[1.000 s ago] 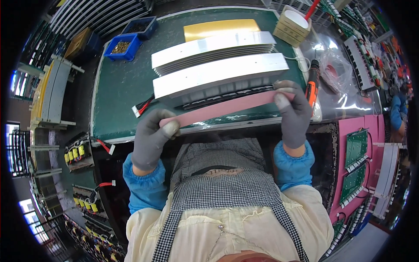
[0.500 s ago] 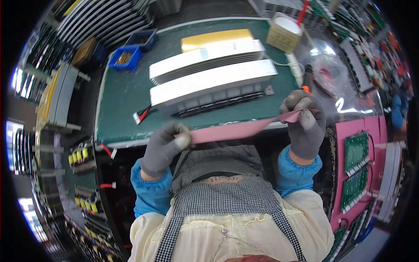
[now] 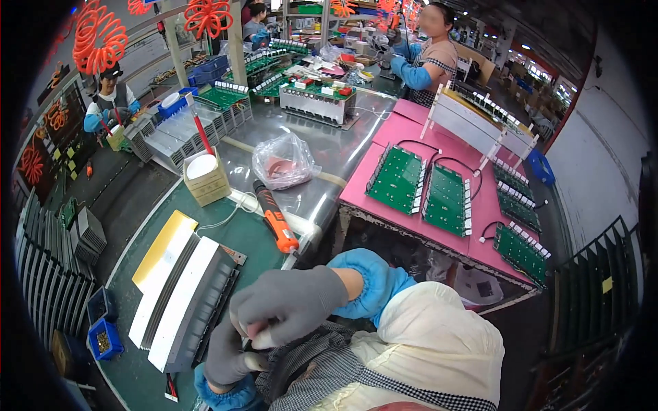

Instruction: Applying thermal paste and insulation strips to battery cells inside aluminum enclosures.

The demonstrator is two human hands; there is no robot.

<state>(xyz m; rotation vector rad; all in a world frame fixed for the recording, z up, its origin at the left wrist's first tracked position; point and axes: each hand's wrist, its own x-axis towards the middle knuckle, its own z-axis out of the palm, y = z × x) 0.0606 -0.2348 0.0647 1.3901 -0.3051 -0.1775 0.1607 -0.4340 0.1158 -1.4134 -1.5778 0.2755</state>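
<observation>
My right hand [image 3: 291, 305], in a grey glove, lies over the left in front of my apron. Its fingers are curled, and a small bit of pink material [image 3: 258, 329] shows at their tips. Below it my left hand [image 3: 226, 353] is closed too, its fingers partly covered by the right, so what it holds is hidden. Just past my hands, on the green bench [image 3: 260, 257], lie two long finned heatsinks [image 3: 195, 301] with bright metal faces. A yellow-topped piece [image 3: 164, 246] sits beside them. An orange and black power screwdriver [image 3: 277, 229] rests near the bench's edge.
A cardboard box [image 3: 209, 185] holds a white container and a red-handled tool. Beyond lies a clear plastic bag [image 3: 291, 154]. Green circuit boards [image 3: 445, 198] lie on a pink-covered table [image 3: 363, 185] at right. A co-worker [image 3: 435, 58] stands beyond. Blue bins [image 3: 113, 353] sit at left.
My view has swung right toward the pink table and co-workers. My hands, apart with a pink strip stretched between them, have come together; the strip is now mostly hidden.
</observation>
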